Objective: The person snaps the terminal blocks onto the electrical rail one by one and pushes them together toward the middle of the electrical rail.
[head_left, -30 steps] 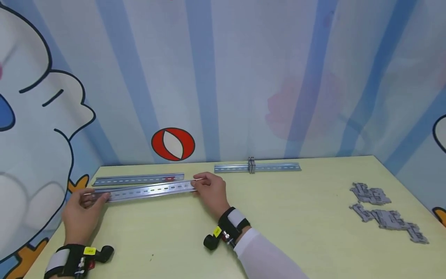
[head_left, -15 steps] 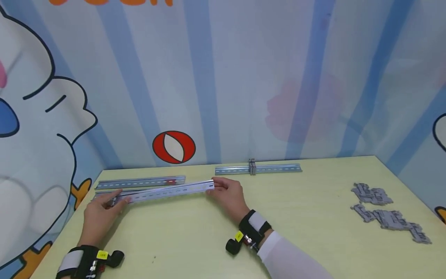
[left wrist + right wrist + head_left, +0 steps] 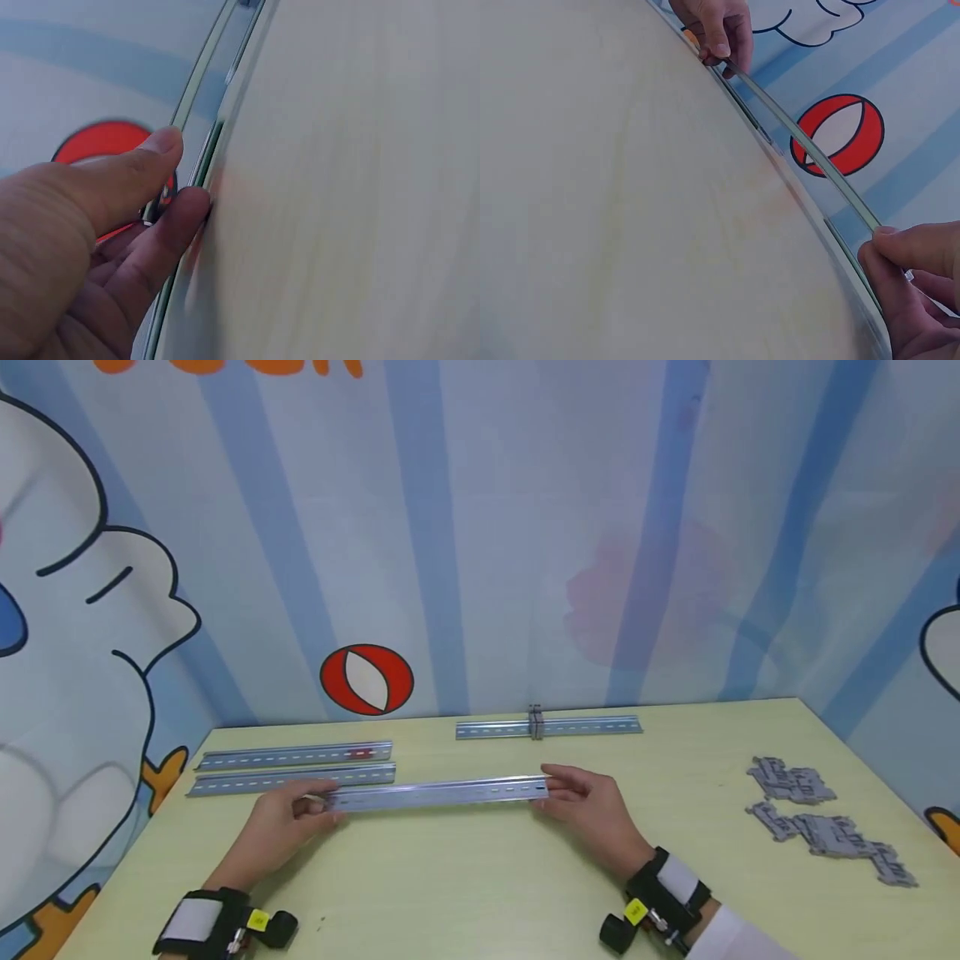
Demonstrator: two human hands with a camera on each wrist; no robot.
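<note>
A long slotted metal rail [image 3: 438, 793] hangs level just above the yellow-green table [image 3: 465, 877], in the middle. My left hand [image 3: 288, 818] pinches its left end between thumb and fingers [image 3: 161, 191]. My right hand [image 3: 581, 802] pinches its right end [image 3: 889, 240]. In the right wrist view the rail [image 3: 802, 142] runs from my fingers across to the other hand [image 3: 716, 30]. Two more rails [image 3: 292, 767] lie side by side at the back left.
A fourth rail [image 3: 547, 727] with a grey clip block on it lies at the back by the wall. A heap of grey plastic terminal pieces [image 3: 825, 827] lies at the right. The cartoon-painted wall closes the back and left.
Both hands have lifted one rail from beside the back-left rails and carried it right and toward me, to the table's middle. A second rail now shows where it lay.
</note>
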